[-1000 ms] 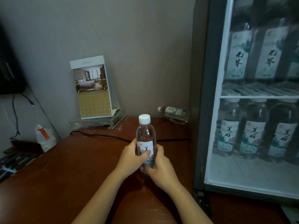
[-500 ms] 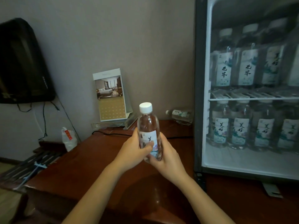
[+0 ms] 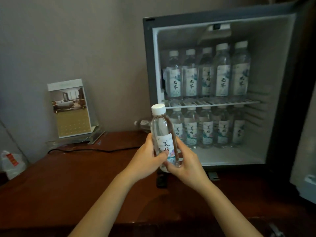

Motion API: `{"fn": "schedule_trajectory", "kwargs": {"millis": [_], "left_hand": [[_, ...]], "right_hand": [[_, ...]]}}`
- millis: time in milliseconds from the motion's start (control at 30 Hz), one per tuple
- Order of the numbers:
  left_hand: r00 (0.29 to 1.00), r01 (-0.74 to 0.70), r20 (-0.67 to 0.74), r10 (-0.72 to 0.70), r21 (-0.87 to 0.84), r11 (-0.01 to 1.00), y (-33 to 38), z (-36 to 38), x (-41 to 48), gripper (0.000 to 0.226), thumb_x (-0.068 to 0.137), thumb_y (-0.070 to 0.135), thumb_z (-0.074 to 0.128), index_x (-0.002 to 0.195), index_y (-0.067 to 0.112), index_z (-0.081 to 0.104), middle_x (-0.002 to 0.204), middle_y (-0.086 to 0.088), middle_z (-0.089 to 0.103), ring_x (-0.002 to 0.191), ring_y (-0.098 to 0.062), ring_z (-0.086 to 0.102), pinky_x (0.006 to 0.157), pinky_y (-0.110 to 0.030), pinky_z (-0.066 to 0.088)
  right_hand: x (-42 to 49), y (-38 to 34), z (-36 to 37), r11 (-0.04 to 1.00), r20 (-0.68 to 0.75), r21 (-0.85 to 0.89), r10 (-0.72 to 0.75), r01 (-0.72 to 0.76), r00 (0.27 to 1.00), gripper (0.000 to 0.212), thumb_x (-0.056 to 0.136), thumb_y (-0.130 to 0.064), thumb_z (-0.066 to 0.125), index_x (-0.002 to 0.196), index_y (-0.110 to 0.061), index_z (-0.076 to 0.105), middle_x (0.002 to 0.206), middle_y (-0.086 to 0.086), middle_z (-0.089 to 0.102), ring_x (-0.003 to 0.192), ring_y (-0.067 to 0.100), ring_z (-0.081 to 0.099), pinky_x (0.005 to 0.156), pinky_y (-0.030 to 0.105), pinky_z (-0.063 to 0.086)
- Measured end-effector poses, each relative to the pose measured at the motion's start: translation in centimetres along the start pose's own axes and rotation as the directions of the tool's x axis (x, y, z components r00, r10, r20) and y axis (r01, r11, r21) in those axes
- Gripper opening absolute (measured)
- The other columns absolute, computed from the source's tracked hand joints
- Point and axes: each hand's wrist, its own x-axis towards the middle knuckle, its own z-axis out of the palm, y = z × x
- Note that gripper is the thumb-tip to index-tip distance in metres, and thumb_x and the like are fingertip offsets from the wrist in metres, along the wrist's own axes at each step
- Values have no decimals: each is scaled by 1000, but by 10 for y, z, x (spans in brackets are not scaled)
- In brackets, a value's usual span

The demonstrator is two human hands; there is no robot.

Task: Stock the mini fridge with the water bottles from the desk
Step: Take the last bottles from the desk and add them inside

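A clear water bottle (image 3: 161,130) with a white cap and a printed label is held upright above the brown desk (image 3: 68,177), in front of the fridge's lower left corner. My left hand (image 3: 145,159) grips its lower part from the left and my right hand (image 3: 186,161) grips it from the right. The mini fridge (image 3: 282,82) stands open on the desk. Its wire shelf (image 3: 213,102) and its floor each carry a row of several bottles. Another bottle (image 3: 142,124) lies on its side by the wall, left of the fridge.
A brochure in a clear stand (image 3: 71,108) leans at the wall on the left, with a black cable (image 3: 95,149) running across the desk below it. A white plastic bag (image 3: 10,163) sits at the far left. The open fridge door (image 3: 306,159) fills the right edge.
Both hands have lifted the bottle off the desk and carried it up and right toward the fridge opening. My view has pulled back and now takes in the whole fridge.
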Motion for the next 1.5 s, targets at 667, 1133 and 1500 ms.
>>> {"fn": "schedule_trajectory", "kwargs": {"millis": [667, 1133, 1500], "left_hand": [[979, -203, 1, 206, -160, 966, 57, 78, 70, 51, 91, 35, 54, 137, 31, 32, 123, 17, 54, 111, 7, 54, 95, -25, 47], [954, -295, -72, 290, -71, 953, 98, 67, 179, 62, 94, 40, 45, 148, 26, 16, 147, 4, 39, 133, -16, 40, 109, -45, 36], [940, -335, -87, 330, -55, 941, 84, 68, 192, 62, 94, 40, 46, 147, 25, 18, 145, 3, 42, 132, -12, 41, 109, -44, 37]], "right_hand": [[21, 10, -95, 994, -266, 14, 109, -109, 958, 71, 81, -16, 70, 136, -30, 27, 113, -17, 57, 97, -8, 60, 79, 16, 53], [120, 0, -135, 993, -318, -77, 65, -95, 946, 76, 93, -15, 55, 149, -27, 5, 117, -26, 32, 102, -16, 38, 88, 7, 38], [127, 17, -133, 975, -470, -143, 82, -168, 879, 71, 83, -29, 68, 143, -24, 32, 131, 1, 57, 112, 13, 58, 90, 18, 44]]}}
